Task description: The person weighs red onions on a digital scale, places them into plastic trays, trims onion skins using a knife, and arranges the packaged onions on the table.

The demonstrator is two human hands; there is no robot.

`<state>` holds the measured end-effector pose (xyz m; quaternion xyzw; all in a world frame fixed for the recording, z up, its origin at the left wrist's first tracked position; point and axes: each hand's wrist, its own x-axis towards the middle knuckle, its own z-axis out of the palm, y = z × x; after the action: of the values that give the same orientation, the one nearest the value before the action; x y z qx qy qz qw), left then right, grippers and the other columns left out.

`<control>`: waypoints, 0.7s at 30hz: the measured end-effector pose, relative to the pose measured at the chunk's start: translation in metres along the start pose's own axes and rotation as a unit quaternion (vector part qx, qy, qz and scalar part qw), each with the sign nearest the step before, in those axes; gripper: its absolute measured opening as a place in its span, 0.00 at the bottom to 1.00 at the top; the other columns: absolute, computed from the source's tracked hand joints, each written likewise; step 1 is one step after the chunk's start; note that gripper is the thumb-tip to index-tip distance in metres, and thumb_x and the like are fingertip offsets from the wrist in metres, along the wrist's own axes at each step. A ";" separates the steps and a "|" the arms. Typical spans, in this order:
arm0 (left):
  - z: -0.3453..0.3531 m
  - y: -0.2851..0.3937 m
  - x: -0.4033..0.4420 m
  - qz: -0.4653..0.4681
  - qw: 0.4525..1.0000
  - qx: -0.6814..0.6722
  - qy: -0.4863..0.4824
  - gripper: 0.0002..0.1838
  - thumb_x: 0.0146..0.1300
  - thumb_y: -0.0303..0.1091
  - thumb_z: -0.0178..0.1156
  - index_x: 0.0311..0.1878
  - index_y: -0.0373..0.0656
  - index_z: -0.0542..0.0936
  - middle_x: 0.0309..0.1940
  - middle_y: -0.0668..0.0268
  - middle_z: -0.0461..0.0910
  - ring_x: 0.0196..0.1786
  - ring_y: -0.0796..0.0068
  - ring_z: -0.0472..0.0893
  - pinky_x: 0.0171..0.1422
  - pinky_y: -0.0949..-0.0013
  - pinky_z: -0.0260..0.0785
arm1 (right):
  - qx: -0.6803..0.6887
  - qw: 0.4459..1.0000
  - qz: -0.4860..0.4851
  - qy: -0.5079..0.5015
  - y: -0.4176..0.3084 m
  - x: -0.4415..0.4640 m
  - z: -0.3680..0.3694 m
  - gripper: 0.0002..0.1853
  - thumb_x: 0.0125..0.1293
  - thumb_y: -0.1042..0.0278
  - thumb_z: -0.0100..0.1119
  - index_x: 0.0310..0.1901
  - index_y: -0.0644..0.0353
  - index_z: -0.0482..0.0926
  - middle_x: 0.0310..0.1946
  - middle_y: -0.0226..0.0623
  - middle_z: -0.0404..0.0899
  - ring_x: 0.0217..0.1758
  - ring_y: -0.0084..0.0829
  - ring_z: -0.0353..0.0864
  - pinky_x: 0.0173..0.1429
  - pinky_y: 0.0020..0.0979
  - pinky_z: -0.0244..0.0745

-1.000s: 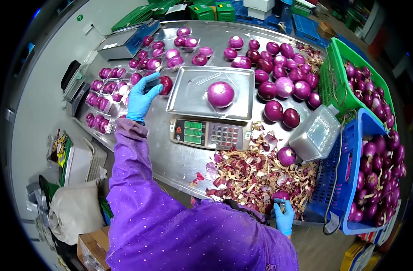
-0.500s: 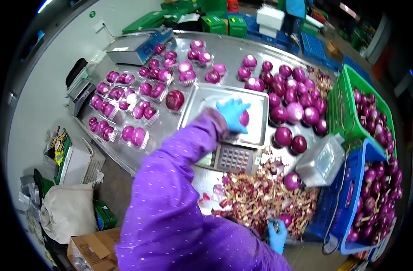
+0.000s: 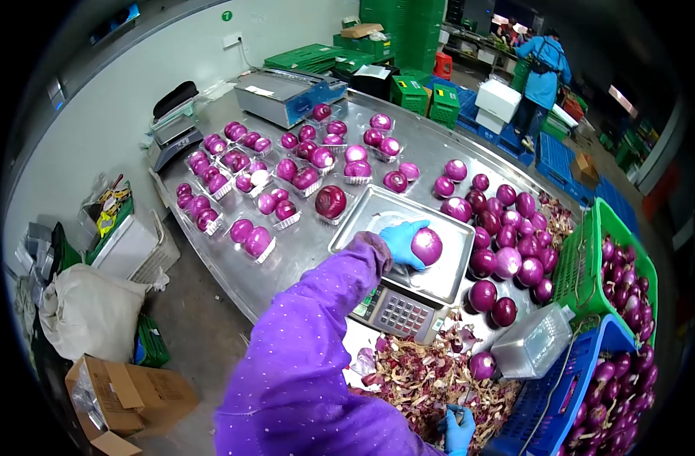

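My left hand [image 3: 401, 244], in a blue glove under a purple sleeve, is closed around the left side of a peeled red onion [image 3: 426, 247]. It is over the metal pan [image 3: 363, 216] of a digital scale; whether the onion rests on the pan I cannot tell. The scale's keypad [image 3: 404, 313] faces me. Low in the view, my gloved right hand [image 3: 458, 430] is closed on what looks like a small knife [image 3: 463, 398], mostly hidden by the fingers. Dry onion skins [image 3: 431, 372] lie beside it, with one onion [image 3: 482, 365] at their edge.
Clear trays of onions [image 3: 252, 239] cover the table's left side. Loose onions [image 3: 507, 263] lie right of the scale. A stack of clear trays [image 3: 533, 340] stands by blue [image 3: 541, 406] and green [image 3: 579, 258] onion crates. Another scale [image 3: 283, 95] is at the back. A person in blue [image 3: 544, 72] stands beyond.
The camera view has tilted up and shifted. My left hand has gone from spread fingers over the onion to gripping its side. The onion beside my right hand no longer shows.
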<state>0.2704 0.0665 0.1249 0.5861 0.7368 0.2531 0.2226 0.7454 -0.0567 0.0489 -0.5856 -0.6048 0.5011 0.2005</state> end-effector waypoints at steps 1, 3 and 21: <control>0.000 0.002 -0.004 -0.018 1.000 -0.003 0.018 0.58 0.32 0.53 0.77 0.70 0.45 0.61 0.60 0.49 0.70 0.62 0.51 0.72 0.68 0.59 0.64 | 0.022 1.000 0.005 0.001 0.000 0.003 0.003 0.10 0.62 0.72 0.62 0.44 0.62 0.78 0.32 0.30 0.76 0.35 0.23 0.71 0.41 0.25 0.69; -0.007 -0.001 -0.017 0.003 0.996 0.003 0.085 0.57 0.32 0.52 0.77 0.69 0.45 0.62 0.60 0.50 0.70 0.62 0.51 0.72 0.68 0.59 0.64 | 0.014 1.000 0.000 0.017 -0.002 0.006 0.006 0.10 0.62 0.72 0.63 0.44 0.63 0.77 0.31 0.29 0.76 0.34 0.22 0.71 0.41 0.25 0.70; -0.082 -0.191 -0.367 -0.494 0.835 0.087 0.227 0.61 0.28 0.52 0.78 0.71 0.51 0.59 0.56 0.53 0.71 0.60 0.50 0.73 0.65 0.55 0.66 | -0.001 0.983 -0.068 -0.171 -0.030 0.048 0.052 0.10 0.65 0.71 0.60 0.47 0.61 0.78 0.33 0.27 0.78 0.29 0.16 0.72 0.32 0.21 0.68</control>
<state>0.1545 -0.3360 0.0791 0.0868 0.9772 0.1698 0.0931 0.6756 -0.0269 0.0359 -0.4483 -0.6692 0.5788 0.1273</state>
